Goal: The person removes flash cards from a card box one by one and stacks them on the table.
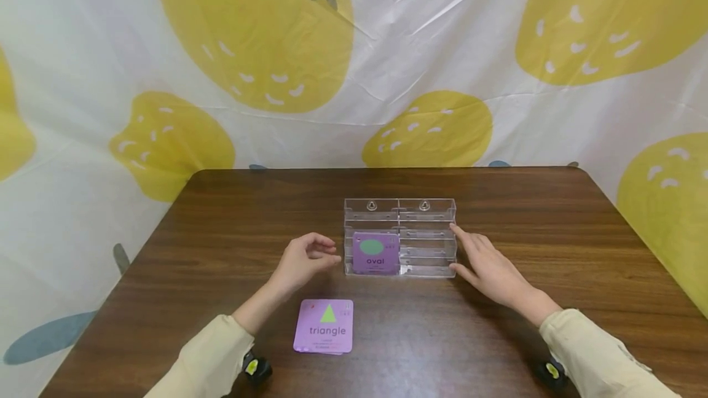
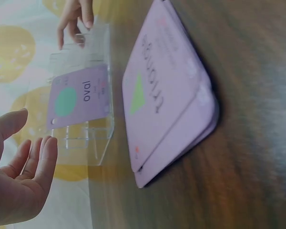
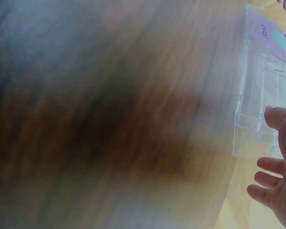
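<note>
A clear tiered card holder stands on the table, split into two columns. A purple card marked "oval", with a green oval, sits in its lower left pocket. Just left of the holder is my left hand, its fingers loosely bent and apart from the card; the left wrist view shows nothing between thumb and fingers. My right hand touches the holder's right side with thumb and fingertips, fingers spread. Nearer the front lies a small stack of purple cards, the top one reading "triangle" with a green triangle.
The brown wooden table reaches back to a white cloth printed with yellow lemons. Black wrist cameras sit under both cuffs, the left one close to the card stack.
</note>
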Tool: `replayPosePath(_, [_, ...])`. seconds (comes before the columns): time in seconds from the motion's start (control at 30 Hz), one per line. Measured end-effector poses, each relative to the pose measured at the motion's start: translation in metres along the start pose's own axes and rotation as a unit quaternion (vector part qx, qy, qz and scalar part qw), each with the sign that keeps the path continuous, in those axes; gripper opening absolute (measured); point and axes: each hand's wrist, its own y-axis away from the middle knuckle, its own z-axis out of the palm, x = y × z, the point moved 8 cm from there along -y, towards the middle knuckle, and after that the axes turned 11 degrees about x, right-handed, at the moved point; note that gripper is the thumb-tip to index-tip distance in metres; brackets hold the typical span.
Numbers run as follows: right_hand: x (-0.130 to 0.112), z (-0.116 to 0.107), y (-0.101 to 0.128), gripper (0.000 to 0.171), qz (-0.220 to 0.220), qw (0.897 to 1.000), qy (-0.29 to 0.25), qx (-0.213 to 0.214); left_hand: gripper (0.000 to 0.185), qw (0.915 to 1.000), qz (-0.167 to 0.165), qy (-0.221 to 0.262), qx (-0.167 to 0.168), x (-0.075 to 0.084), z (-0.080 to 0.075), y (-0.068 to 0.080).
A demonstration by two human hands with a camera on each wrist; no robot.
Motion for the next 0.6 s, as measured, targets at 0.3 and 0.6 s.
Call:
replayPosePath(0.3, [0.000,0.000,0.000,0.072,-0.003,1.000,-0.001,0.004,0.027,0.9998,0.016,0.005,0.004,0.004,0.005,-0.010])
replayPosePath(0.6, [0.001,0.000,0.001,0.074,-0.006,1.000,-0.002,0.010,0.032,0.9987,0.048,-0.019,-0.001,0.033,0.007,-0.008])
